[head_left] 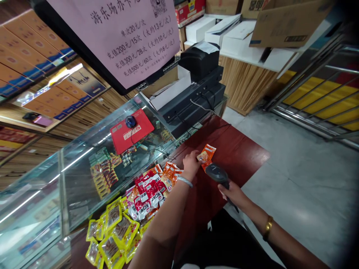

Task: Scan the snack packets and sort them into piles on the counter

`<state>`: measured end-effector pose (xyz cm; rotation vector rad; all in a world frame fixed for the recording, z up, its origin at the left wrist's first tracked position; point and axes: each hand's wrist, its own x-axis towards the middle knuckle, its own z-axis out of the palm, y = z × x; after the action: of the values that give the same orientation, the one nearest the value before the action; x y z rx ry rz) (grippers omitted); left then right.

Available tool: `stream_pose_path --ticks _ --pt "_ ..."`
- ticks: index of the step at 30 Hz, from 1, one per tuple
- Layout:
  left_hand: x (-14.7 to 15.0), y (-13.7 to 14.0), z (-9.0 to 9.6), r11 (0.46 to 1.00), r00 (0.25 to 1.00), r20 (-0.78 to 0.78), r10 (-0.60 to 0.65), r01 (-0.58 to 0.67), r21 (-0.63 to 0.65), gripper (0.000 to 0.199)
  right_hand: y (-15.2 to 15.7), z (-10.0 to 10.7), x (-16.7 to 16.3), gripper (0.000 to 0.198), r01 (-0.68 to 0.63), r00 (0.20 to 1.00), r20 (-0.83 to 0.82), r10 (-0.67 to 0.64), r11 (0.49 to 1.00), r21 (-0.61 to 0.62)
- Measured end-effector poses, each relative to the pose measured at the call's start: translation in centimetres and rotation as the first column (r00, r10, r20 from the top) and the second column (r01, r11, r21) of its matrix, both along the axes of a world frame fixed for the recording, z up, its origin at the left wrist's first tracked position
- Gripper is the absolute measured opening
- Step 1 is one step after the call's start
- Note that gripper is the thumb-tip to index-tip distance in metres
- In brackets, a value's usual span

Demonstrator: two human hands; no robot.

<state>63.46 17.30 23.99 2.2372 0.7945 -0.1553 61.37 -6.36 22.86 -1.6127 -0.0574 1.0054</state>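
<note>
An orange snack packet lies at the dark red tabletop's middle. My left hand, with a pale bracelet at its wrist, has its fingertips closed on the packet's left edge. In my right hand is a black barcode scanner, gripped by its handle. Its head hangs just over the packet's lower end and hides part of it. Beside my left forearm lie a heap of red and white snack packets, more orange packets and yellow-edged clear packets.
Left of the tabletop runs a glass display counter with a red mouse pad and a computer mouse. A monitor bearing a pink price sheet leans overhead. Behind stand a black printer and boxes; a metal railing is at right.
</note>
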Motion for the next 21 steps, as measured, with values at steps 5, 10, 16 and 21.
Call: stream_pose_path --ticks 5,10,16,21 --pt "-5.7 1.7 1.3 0.905 0.975 -0.214 0.056 0.041 0.423 0.058 0.1 0.2 -0.2 0.052 -0.025 1.0 0.006 0.025 1.0 -0.015" --pt "-13.1 1.6 0.4 0.819 0.924 -0.358 0.133 0.101 0.565 0.067 1.1 1.8 -0.5 0.06 -0.071 0.996 -0.047 0.069 0.997 -0.031" --pt "-14.8 1.0 -1.5 0.824 0.92 -0.368 0.138 0.099 0.558 0.051 1.9 1.7 -1.2 0.06 -0.172 0.985 -0.028 0.171 0.984 -0.052" --pt "-14.7 1.9 -1.5 0.805 0.934 -0.302 0.19 0.028 0.593 0.065 2.1 0.4 -1.6 0.057 -0.214 0.977 -0.009 0.214 0.976 -0.031"
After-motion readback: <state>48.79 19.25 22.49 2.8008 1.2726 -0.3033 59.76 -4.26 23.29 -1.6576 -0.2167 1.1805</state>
